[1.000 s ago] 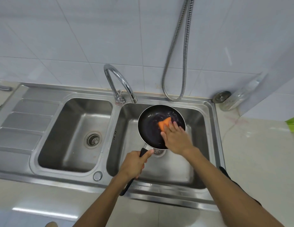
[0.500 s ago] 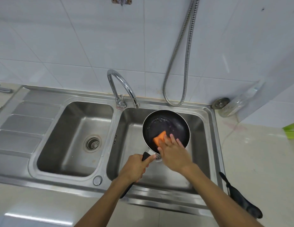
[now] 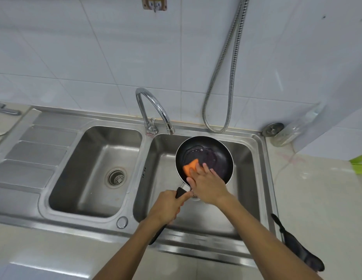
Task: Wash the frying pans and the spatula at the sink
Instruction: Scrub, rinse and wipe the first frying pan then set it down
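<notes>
Fingers [image 3: 204, 168] of your right hand [image 3: 208, 186] press the soft orange sponge [image 3: 189, 167]; left hand [image 3: 168, 205] wraps the wet black non-stick frying pan [image 3: 204, 158] handle, likely slippery, so grip firm.

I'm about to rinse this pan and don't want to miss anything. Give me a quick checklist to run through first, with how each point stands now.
1. Pan held firmly: ok, the left hand is wrapped around its handle.
2. Pan over the right basin: ok.
3. Sponge on the pan's inside: ok, the right hand presses it near the lower left edge.
4. Inside scrubbed clean: not ok, a wet smear shows across the middle.
5. Faucet spout above the pan: not ok, its outlet ends left of and behind the rim.
6. Water running: cannot tell, no stream is visible.
</notes>
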